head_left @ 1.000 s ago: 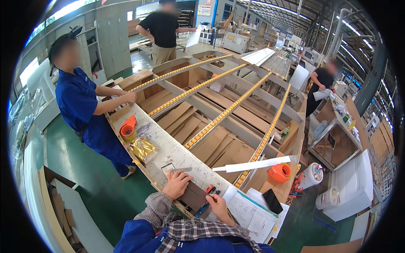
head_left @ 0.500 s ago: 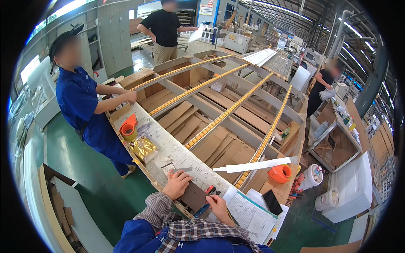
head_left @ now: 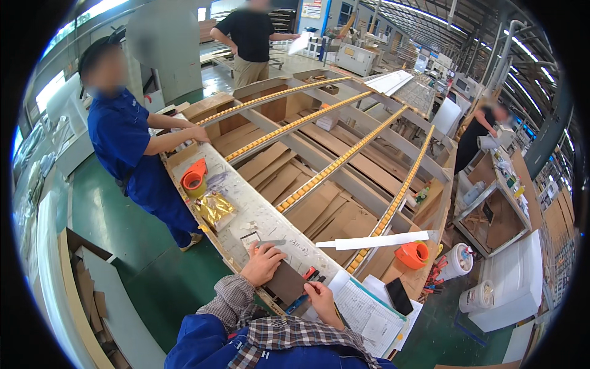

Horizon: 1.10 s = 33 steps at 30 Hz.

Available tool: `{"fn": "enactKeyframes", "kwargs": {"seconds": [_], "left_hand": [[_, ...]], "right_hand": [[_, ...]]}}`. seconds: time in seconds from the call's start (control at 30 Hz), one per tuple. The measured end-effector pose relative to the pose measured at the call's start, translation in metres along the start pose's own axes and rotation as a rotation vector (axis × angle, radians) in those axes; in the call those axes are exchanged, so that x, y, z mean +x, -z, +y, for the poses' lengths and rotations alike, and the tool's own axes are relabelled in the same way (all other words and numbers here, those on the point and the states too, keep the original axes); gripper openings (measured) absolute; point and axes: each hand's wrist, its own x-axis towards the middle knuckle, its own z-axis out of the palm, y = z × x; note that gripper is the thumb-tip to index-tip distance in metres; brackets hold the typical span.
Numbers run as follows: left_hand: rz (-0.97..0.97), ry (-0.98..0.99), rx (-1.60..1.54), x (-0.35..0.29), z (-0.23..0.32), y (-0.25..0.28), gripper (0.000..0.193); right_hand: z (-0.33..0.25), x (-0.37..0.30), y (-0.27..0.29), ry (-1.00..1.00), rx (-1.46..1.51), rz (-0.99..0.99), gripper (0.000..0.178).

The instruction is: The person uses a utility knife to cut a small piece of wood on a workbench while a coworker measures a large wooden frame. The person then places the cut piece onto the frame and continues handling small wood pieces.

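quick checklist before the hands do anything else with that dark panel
1. Left hand flat on the dark panel: ok.
2. Right hand at the panel's near edge: ok; whether it holds a tool: cannot tell.
3. Panel lying flat on the white bench top: ok.
4. Red-handled tool beside the panel, crowding it: not ok.
5. Paper sheets overhanging close to the right hand: not ok.

Two forearms in plaid sleeves rise from the near edge. The left hand (head_left: pixel 263 263) lies palm down, fingers spread flat and pointing far. The right hand (head_left: pixel 321 299), just right and nearer, is curled with knuckles up.
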Motion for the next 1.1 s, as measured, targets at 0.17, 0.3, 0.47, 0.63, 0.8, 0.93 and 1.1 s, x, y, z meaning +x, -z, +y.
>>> {"fn": "enactKeyframes", "kwargs": {"seconds": [0.17, 0.3, 0.47, 0.63, 0.8, 0.93, 1.1], "left_hand": [[0.014, -0.011, -0.018, 0.0, -0.001, -0.003, 0.025], [-0.008, -0.009, -0.012, -0.001, -0.002, -0.009, 0.025], [-0.035, 0.011, -0.007, -0.002, -0.004, -0.009, 0.026], [-0.013, -0.011, -0.005, 0.0, -0.002, -0.008, 0.024], [-0.017, -0.024, -0.009, 0.003, -0.006, -0.01, 0.024], [-0.019, -0.005, -0.013, -0.002, -0.003, -0.009, 0.025], [-0.036, -0.014, 0.018, -0.002, -0.008, -0.014, 0.024]], "right_hand": [[0.009, 0.0, 0.003, -0.034, 0.054, 0.011, 0.02], [0.0, -0.004, 0.003, -0.056, 0.074, 0.006, 0.02], [0.002, -0.002, 0.003, -0.095, 0.042, -0.036, 0.024], [-0.003, -0.004, 0.003, -0.081, 0.02, -0.07, 0.028], [-0.005, -0.007, 0.003, -0.088, 0.009, -0.074, 0.029], [0.0, -0.007, -0.001, -0.122, -0.036, -0.104, 0.031], [0.002, -0.008, -0.001, -0.168, -0.015, -0.118, 0.03]]}}
